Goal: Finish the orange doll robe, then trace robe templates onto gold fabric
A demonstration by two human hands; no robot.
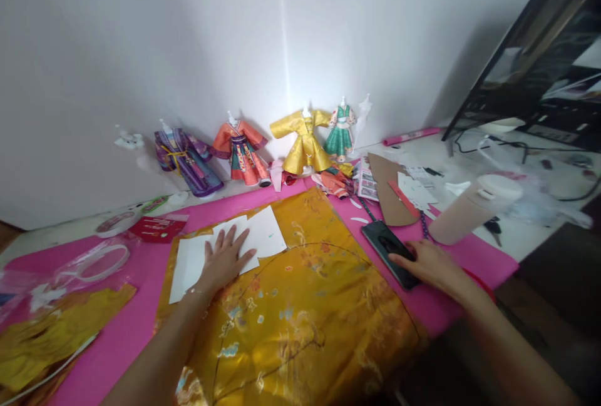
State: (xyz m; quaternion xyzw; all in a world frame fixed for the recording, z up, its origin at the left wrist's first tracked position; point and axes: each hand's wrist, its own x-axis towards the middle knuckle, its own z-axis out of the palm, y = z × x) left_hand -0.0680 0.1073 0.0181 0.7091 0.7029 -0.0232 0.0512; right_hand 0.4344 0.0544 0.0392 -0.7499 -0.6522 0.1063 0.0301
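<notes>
On the desk [469, 143], over a pink cloth [136, 331], a sheet of gold patterned fabric [305, 312] lies spread out, and the left hand [224, 260] is flat on top of it, fingers fanned wide, palm pressing down on white paper pieces [235, 246] that rest on the fabric's upper left part. Over on the other side, the right hand [429, 263] lies just off the fabric's right edge, fingers stretched forward and loosely together, fingertips touching the lower end of a dark phone [387, 246] lying on the pink cloth. Just beyond the phone sits a brown card shape [387, 196] with white and red paper scraps on it, and beside that a pale bottle [474, 206] lies tipped on its side. Along the white wall at the back, a row of small doll dresses stands up: a purple one [188, 162], an orange one [241, 152], a gold one [305, 143] and a green one [340, 134]. Far left, more gold fabric scraps [51, 331] lie on the pink cloth under clear plastic wrap [89, 262].
</notes>
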